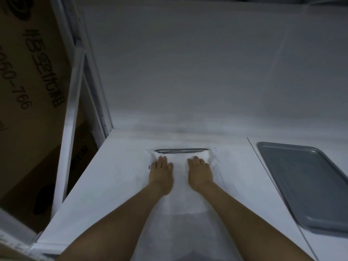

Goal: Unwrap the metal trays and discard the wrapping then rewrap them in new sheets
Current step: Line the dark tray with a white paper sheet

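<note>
A metal tray [180,150] lies on the white table, almost wholly covered by a white wrapping sheet [180,200]; only its far rim shows. My left hand [161,171] lies flat on the sheet over the tray's left part. My right hand [200,172] presses flat on the right part. The sheet bunches at the tray's two far corners. A second, bare metal tray [308,183] lies unwrapped at the right.
The white table [113,176] ends at the left, where white shelf posts [72,129] and brown cardboard boxes [32,81] stand. A white wall [188,63] rises behind the table. A thin seam [263,166] runs between the wrapped tray and the bare one.
</note>
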